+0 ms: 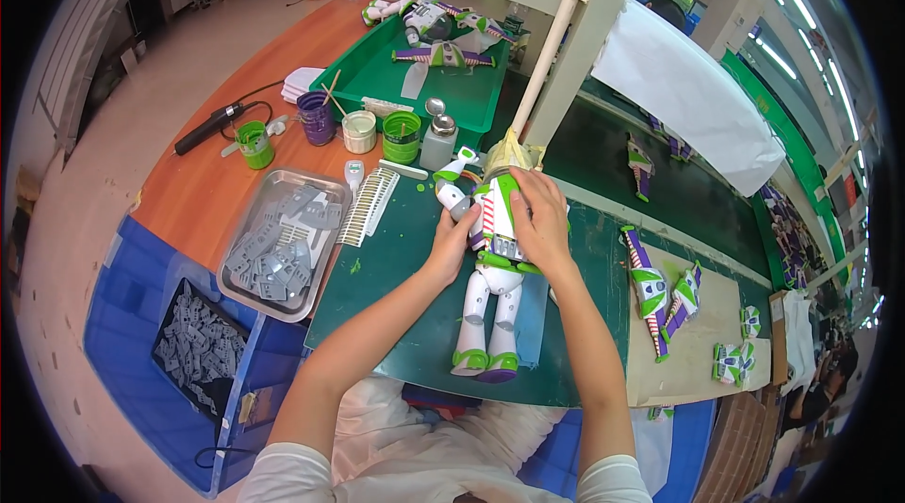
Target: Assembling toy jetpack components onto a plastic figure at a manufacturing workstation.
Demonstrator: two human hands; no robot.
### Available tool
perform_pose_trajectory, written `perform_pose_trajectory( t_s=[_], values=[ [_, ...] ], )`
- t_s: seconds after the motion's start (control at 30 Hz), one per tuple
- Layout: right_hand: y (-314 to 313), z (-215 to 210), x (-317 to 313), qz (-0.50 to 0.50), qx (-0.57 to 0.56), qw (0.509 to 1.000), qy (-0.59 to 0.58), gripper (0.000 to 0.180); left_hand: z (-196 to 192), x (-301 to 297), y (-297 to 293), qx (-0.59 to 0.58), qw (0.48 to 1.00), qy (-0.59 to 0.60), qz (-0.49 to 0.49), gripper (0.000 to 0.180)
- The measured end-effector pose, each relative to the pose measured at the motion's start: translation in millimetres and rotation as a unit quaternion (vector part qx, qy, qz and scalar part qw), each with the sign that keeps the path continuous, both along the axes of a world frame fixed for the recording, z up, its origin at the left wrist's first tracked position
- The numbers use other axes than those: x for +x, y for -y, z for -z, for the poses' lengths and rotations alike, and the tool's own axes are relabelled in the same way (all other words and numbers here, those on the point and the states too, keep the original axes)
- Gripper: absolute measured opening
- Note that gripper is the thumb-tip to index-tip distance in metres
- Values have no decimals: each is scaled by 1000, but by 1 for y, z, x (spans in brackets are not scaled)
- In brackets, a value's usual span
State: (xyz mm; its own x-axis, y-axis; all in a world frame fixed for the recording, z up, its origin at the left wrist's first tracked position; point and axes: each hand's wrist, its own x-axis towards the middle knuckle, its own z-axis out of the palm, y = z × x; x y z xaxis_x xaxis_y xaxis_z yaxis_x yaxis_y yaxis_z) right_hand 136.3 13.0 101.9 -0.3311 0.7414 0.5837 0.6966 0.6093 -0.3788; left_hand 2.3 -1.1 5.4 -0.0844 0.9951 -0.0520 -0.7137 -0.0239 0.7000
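A white, green and purple toy astronaut figure (492, 288) lies on the dark green work mat (396, 314), its feet toward me. My left hand (452, 244) grips the side of its torso near the grey elbow of its raised arm. Across the upper chest lies my right hand (540, 220), its fingers curled over the far side of the torso and covering part of it. The head end meets a crumpled yellowish plastic bag (514, 152), so the head is hidden. Under the legs is a flat blue piece (532, 319).
To the left stand a metal tray of grey parts (283, 253), a cream slatted strip (370, 206) and paint cups (360, 131). A green bin (330, 88) with toy parts is behind. Right are winged toy pieces (650, 286), beside a conveyor belt (693, 192). A blue crate (132, 314) sits lower left.
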Motion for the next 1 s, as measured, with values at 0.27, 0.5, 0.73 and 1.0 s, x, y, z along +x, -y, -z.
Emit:
perform_pose_trajectory(
  t_s=[0.27,0.5,0.73,1.0],
  values=[
    [-11,-3,3,-34,-10,998,-47,30,8,-4,-3,-7,999,-29,-33,36],
    [-12,-3,10,-37,-13,998,-52,29,-33,-58,-24,-3,974,90,-206,30],
    [-15,6,20,-29,30,997,-71,29,-68,-21,-13,308,823,-438,-192,31],
    [-66,20,106,163,44,981,-91,37,-71,29,15,296,696,-624,-197,50]
  ],
)
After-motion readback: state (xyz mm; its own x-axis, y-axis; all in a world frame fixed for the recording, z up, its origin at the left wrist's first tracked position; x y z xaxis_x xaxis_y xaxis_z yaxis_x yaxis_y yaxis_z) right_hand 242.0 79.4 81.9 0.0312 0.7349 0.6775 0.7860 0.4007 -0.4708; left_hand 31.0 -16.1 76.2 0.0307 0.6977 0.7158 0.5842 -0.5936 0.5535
